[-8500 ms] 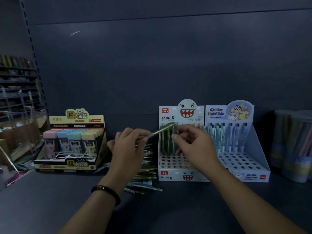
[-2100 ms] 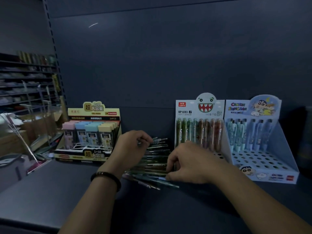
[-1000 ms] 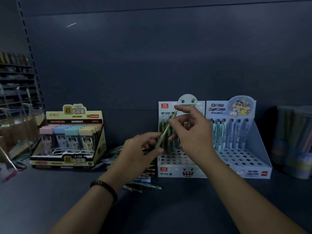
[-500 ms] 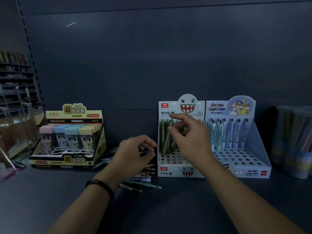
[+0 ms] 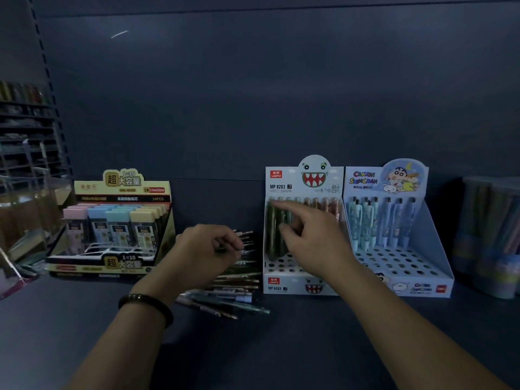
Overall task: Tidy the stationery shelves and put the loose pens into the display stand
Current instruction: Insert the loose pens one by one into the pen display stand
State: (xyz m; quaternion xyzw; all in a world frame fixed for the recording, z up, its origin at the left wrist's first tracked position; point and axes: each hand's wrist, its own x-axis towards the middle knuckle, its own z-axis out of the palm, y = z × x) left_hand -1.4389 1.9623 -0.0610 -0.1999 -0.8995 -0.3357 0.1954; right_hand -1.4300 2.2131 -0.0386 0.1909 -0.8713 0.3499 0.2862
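The white monster-face display stand (image 5: 298, 285) stands on the dark shelf and holds a back row of green pens (image 5: 272, 235) and brownish pens (image 5: 329, 205). My right hand (image 5: 312, 237) is in front of the green pens with its fingers spread. Its index fingertip touches their tops, and it holds nothing. A pile of loose pens (image 5: 239, 289) lies just left of the stand. My left hand (image 5: 205, 249), with a dark bracelet on the wrist, hovers over the pile with curled fingers that pinch a dark pen at its top.
A blue cartoon display stand (image 5: 408, 267) with light-blue pens adjoins the monster stand on the right. A yellow box of pastel lead cases (image 5: 112, 220) sits at the left, clear tubs (image 5: 489, 235) at the far right, and a clear plastic holder (image 5: 31, 215) at the far left.
My right hand has let go of the green pen it was setting into the stand, and its fingers have spread. My left hand has dropped back onto the pile.
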